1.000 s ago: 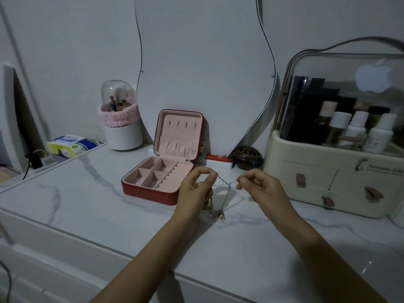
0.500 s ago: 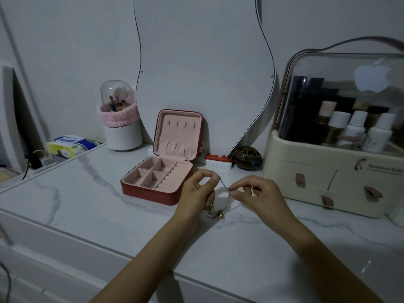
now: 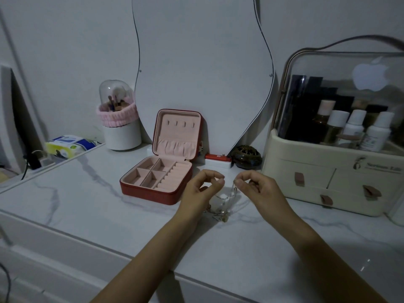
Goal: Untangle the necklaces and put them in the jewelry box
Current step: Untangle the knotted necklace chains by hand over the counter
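Both hands are hovering just above the white marbled table (image 3: 72, 206), close together and just right of the open red jewelry box (image 3: 157, 182). The right hand (image 3: 260, 189) is pinching a thin chain between thumb and forefinger, its grip pressed together on the strand at the fingertips. The left hand (image 3: 201, 191) is curling its fingers with thumb and forefinger nearly meeting; the blur is hiding whether its grip is actually catching a chain, so I cannot tell. The necklaces (image 3: 220, 212) are hanging below and between the two grips, the fine strands dropping from the right fingertips to a tangled gold clump resting on the table near the left wrist. The jewelry box is sitting with its lid standing upright and its pink compartments bare.
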